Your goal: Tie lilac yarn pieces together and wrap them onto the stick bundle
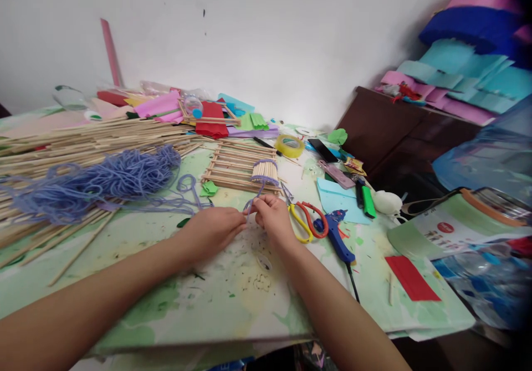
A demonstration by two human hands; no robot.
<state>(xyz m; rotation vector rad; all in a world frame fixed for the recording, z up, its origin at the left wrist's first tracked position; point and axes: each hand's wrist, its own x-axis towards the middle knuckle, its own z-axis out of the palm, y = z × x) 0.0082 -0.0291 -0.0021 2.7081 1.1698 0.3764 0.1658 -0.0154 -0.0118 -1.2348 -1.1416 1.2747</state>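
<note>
Purple yarn [253, 201] runs between the fingers of both my hands at the middle of the table. My left hand [214, 230] is closed with its fingertips on the yarn. My right hand [272, 216] pinches the same strand just beside it. Beyond them stands a small round piece of short wooden sticks [265, 170], with purple yarn bands along its top and bottom. It rests on or against a flat frame of wooden sticks [235, 163]; the exact contact cannot be told. A loose tangle of purple yarn [112, 180] lies to the left, trailing strands toward my left hand.
Many long wooden sticks [83, 133] cover the table's left side. Right of my hands lie scissors [305, 221], a blue glue gun [341, 238] with its cord, a green highlighter [368, 202] and red paper [412, 278]. Clear tape [290, 145] and a phone [323, 150] lie farther back.
</note>
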